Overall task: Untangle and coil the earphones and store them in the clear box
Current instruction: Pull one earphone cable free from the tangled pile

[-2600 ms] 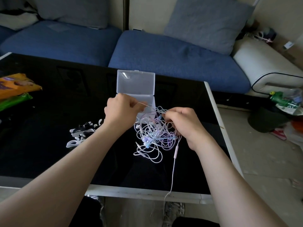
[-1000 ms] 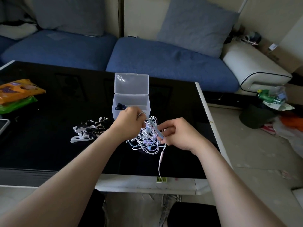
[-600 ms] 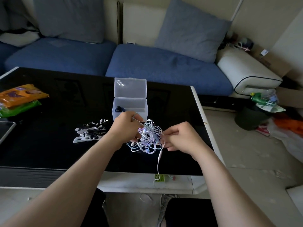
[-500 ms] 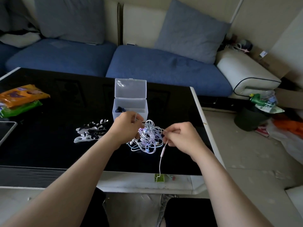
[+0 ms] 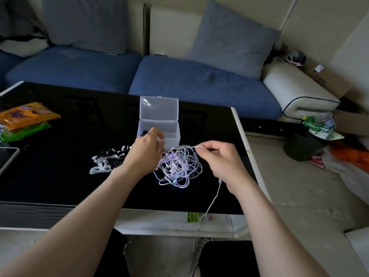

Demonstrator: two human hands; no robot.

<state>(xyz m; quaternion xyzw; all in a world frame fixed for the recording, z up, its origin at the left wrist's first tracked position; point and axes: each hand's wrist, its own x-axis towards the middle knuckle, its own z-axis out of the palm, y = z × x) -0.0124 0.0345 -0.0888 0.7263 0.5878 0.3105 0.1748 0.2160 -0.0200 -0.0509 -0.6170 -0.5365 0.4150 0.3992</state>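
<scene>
A tangle of white and pale purple earphones (image 5: pixel 179 166) lies on the black glass table (image 5: pixel 60 176). My left hand (image 5: pixel 144 151) pinches a strand at the tangle's upper left, just in front of the clear box (image 5: pixel 158 128). My right hand (image 5: pixel 218 159) pinches another strand at the tangle's upper right. One cable end (image 5: pixel 212 200) runs from under my right hand over the table's front edge. The box stands behind the tangle with its lid up; something dark lies in its left side.
A pile of black and white cable ties (image 5: pixel 108 159) lies left of my left hand. Snack packets (image 5: pixel 24 120) and a tablet corner (image 5: pixel 7 156) sit at the far left. A blue sofa (image 5: pixel 179 80) stands behind the table. The table's right edge (image 5: pixel 245 148) is close to my right hand.
My right hand has moved up and to the right, drawing a strand out of the tangle. The loose cable end now hangs from under that hand. My left hand stays at the tangle's upper left.
</scene>
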